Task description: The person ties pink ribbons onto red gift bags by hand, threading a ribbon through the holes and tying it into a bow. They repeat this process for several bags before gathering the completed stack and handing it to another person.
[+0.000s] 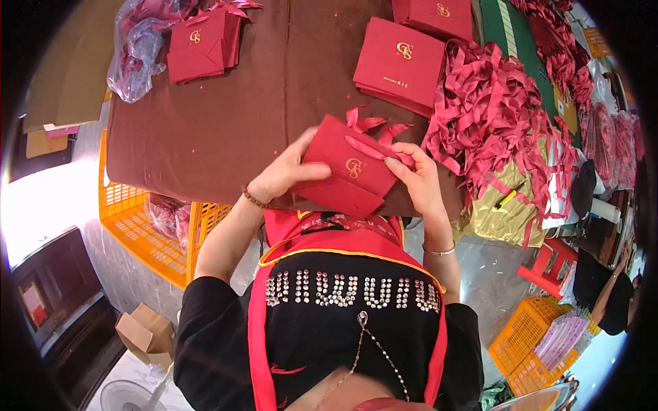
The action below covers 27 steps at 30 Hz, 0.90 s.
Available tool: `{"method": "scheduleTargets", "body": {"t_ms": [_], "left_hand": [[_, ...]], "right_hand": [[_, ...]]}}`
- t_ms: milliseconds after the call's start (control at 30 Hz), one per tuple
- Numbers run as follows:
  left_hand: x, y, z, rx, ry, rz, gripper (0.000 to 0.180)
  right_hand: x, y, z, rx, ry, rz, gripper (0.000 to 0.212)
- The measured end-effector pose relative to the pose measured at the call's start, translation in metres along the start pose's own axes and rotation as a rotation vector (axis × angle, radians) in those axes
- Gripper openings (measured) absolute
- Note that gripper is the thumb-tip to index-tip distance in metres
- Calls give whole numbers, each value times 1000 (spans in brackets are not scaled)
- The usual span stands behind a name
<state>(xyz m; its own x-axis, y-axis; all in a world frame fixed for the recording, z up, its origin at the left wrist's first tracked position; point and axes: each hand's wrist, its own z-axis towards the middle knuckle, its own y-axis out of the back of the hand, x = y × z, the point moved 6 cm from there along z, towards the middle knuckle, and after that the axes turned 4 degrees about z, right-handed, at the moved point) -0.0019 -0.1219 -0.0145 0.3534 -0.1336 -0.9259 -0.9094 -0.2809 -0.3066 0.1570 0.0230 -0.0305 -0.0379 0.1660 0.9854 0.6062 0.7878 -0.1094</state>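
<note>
A red paper gift bag (336, 151) with a gold emblem is held flat and tilted at the near edge of the table. My left hand (291, 171) grips its left side, thumb across the front and the other fingers hidden behind. At the bag's right side, my right hand (419, 179) pinches the red ribbon (367, 147) with thumb and fingers. More ribbon loops stand up past the bag's far edge. Beyond my right hand lies a stack of flat red bags (397, 61), beside a big heap of loose red ribbons (486, 103).
A brown cloth covers the table (226, 123). Folded bags with ribbons (199, 51) lie at the far left by a clear plastic bag (137, 61). Orange crates (147, 236) stand below left, with another crate (531, 342) and a red stool (548, 267) at lower right.
</note>
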Motion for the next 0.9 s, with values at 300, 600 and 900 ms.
{"method": "scheduleTargets", "body": {"t_ms": [300,600,900], "left_hand": [[-43,55,-36,-236,11,-143,58],[-158,170,-93,-786,-509,79,41],[-236,234,-86,-941,-731,239,38]], "right_hand": [[-6,29,19,-169,-127,71,21],[-26,14,6,-60,-130,-104,19],[-26,3,5,-82,-52,-219,20]]}}
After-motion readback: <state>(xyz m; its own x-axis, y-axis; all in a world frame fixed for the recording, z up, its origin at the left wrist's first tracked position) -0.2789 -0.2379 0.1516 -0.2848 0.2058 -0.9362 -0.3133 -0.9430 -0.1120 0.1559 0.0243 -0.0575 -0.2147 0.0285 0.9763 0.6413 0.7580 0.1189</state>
